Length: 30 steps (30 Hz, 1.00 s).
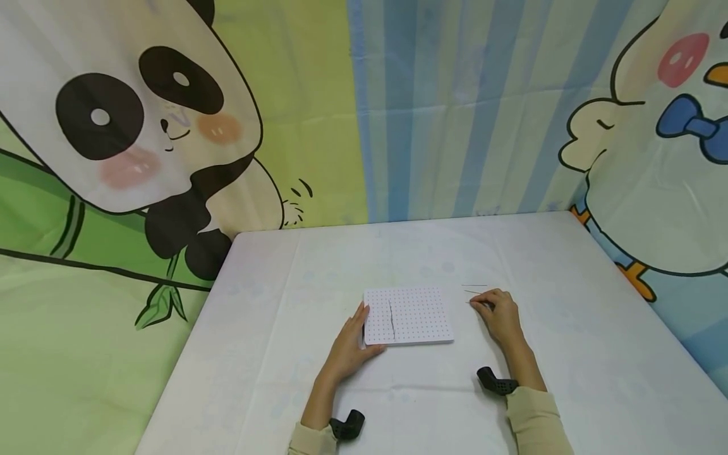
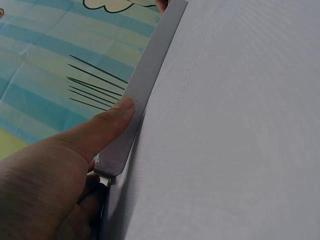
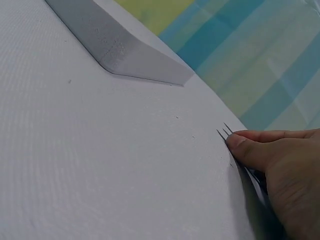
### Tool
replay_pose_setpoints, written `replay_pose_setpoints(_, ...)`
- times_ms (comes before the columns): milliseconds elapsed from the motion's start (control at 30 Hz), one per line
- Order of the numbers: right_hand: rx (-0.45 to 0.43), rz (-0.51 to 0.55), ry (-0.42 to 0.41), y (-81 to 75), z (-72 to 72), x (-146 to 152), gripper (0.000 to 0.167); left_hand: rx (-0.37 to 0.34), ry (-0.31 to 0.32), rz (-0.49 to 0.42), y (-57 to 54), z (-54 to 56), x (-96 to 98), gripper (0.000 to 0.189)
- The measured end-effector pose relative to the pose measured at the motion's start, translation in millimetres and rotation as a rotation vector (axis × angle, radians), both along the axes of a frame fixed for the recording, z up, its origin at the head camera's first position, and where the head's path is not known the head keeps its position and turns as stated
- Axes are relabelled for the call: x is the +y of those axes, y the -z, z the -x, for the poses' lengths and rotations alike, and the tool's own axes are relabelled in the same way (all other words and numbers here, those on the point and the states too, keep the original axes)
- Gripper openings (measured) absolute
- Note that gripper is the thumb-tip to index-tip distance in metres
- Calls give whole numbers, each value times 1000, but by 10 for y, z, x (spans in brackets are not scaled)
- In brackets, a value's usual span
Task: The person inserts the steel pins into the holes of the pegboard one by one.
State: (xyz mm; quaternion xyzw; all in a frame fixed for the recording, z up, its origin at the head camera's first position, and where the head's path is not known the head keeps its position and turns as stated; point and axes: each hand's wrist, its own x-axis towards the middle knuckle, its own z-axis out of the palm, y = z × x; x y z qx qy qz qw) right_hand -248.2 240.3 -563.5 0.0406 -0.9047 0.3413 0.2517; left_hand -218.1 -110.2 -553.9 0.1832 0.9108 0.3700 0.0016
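A white board with rows of small holes (image 1: 421, 316) lies on the table. My left hand (image 1: 348, 351) holds its near left corner, thumb (image 2: 112, 120) along the front edge and fingers at the left side. Several thin dark needle-like sticks (image 2: 97, 74) stand up from the board in a row, seen as a dark line in the head view. To the right of the board, my right hand (image 1: 500, 316) is low at the table, thumb and index finger pinching a thin dark stick (image 3: 221, 135). Beside its fingertips lie more such sticks (image 1: 474, 285).
A white cloth covers the table (image 1: 273, 379). Behind it hangs a curtain (image 1: 443, 114) with a cartoon panda and stripes. Each wrist carries a black camera mount (image 1: 497, 382).
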Motion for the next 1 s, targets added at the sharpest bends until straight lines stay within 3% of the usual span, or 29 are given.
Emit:
replay_pose_setpoints(667, 27, -21, -25, -13, 21, 12, 4, 23, 7, -21, 25, -1, 4, 91)
replay_pose_setpoints(833, 24, 48, -6, -29, -34, -11, 6, 17, 16, -29, 21, -16, -1, 91)
replay_pose_setpoints(1000, 22, 194, -17, -80, -39, -88, 12, 15, 13, -31, 6, -22, -7, 92)
